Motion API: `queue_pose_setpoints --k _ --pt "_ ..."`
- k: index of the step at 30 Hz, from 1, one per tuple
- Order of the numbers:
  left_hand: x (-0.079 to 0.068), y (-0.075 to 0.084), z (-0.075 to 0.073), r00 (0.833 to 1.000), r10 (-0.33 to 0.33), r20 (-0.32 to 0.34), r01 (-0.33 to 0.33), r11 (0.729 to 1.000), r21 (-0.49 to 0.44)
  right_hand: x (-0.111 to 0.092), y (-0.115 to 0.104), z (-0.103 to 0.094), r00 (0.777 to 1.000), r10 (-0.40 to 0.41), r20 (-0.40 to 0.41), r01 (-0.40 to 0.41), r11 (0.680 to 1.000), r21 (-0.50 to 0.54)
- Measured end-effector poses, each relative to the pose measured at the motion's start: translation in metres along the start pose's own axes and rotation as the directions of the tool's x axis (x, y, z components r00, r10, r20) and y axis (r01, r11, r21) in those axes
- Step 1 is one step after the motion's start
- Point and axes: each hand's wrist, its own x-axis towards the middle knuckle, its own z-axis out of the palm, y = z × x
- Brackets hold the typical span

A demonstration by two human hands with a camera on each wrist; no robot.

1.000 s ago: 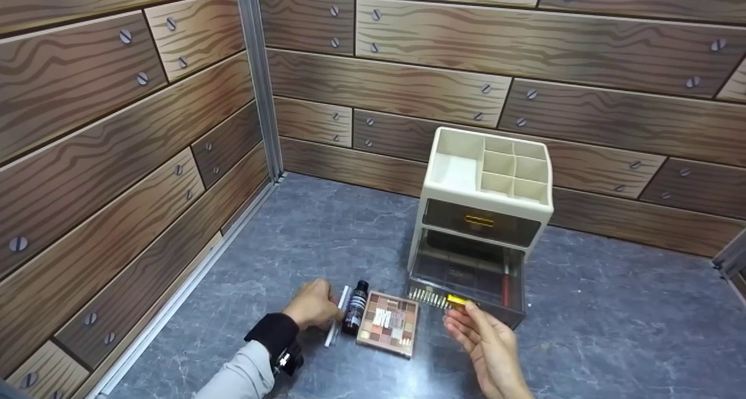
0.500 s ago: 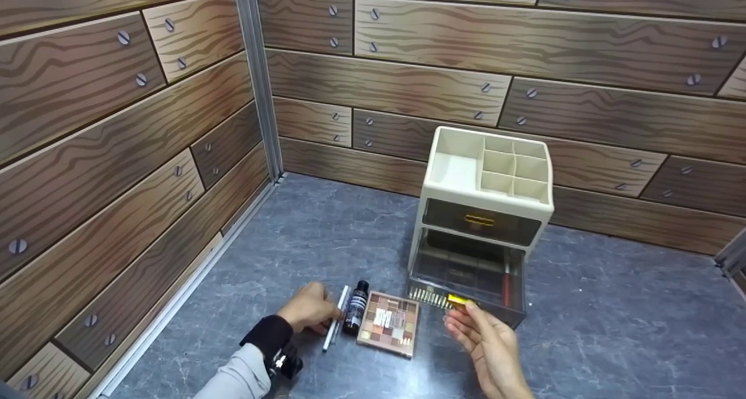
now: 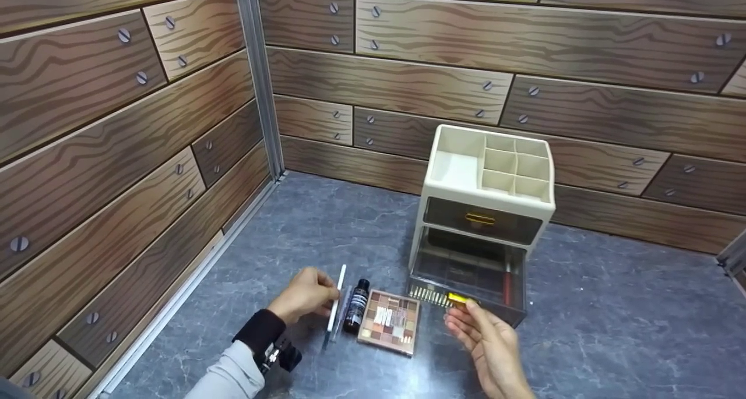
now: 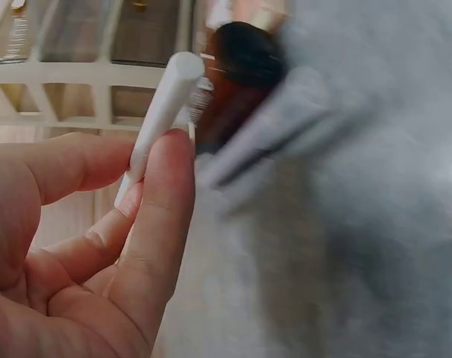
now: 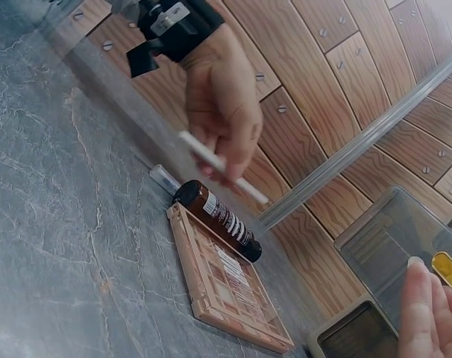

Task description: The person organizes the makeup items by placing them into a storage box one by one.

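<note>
White stick (image 4: 163, 104), partly hidden by the pinching left hand (image 3: 304, 296).

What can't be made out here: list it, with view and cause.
Head: part of the lower yellow handle, behind the right hand.
Head: lettering on the dark bottle, too small.
Head: the inside of the upper drawer, behind its dark front.
Left wrist: the slim tube beside the bottle, blurred.
Right wrist: the right hand beyond its fingers, cut off at the edge.
</note>
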Motion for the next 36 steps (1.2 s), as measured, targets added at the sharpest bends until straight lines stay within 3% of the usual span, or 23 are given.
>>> queue_pose_setpoints --k 6,13,22,30,36 --pt "-0.004 0.023 -0.004 0.997 0.071 0.008 -0.07 0.997 -0.042 0.0 0.0 0.0 1.0 0.004 0.005 -0.004 1.0 0.0" --pt "-0.012 0.051 0.002 0.987 0.142 0.077 -0.136 0.987 -0.087 0.0 -0.001 0.0 1.0 0.019 -0.007 -0.019 1.0 -0.022" --pt "-0.015 0.09 0.028 0.965 0.194 0.174 -0.169 0.974 -0.148 0.0 -0.002 -0.001 0.999 0.028 -0.022 -0.029 0.999 -0.023" --pt "-0.006 0.117 0.05 0.954 0.191 0.233 -0.171 0.98 -0.103 0.0 -0.002 0.0 1.0 0.024 -0.019 -0.025 0.999 -0.022" --pt "0.004 0.136 0.075 0.945 0.177 0.275 -0.166 0.984 -0.063 -0.001 -0.002 -0.001 1.0 0.024 -0.001 -0.024 1.0 -0.019"
